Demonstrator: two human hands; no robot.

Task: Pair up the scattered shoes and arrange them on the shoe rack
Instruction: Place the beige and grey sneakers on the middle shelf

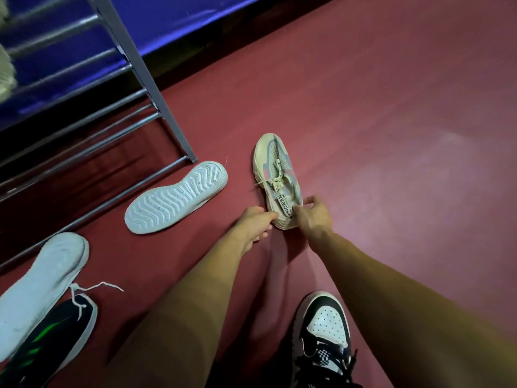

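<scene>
- The cream mesh sneaker with grey and pink panels (277, 175) stands upright on the dark red floor (391, 135), straight ahead of the person.
- Its long axis runs away from the body: the heel is toward the hands, and the toe points forward and a little to the left.
- Both hands are together at the heel end.
- The left hand (256, 224) pinches the left side of the heel, with the thumb on the edge and the fingers curled below.
- The right hand (313, 217) grips the heel collar from the right side.
- Neither hand is clearly nearer, because they sit on the two sides of the same end.
- The grey metal shoe rack (155, 102) is to the left and forward. Its lower bars look free, so in my judgement the sneaker must travel leftward, across the left arm.
- Between the sneaker and the rack lies an overturned shoe with a white ribbed sole (176, 198), near the foot of the rack. It may be the mate, but its upper is hidden, so I cannot tell.
- Further left and nearer to the person, a second overturned white shoe (39, 292) partly overlaps a black shoe with green stripes (56, 340).
- A black and white sneaker (321, 337) lies close to the body, beside the right forearm.
- The floor to the right of the cream sneaker is open. The way to the left is narrower, so a lift should first clear the ribbed sole.
</scene>
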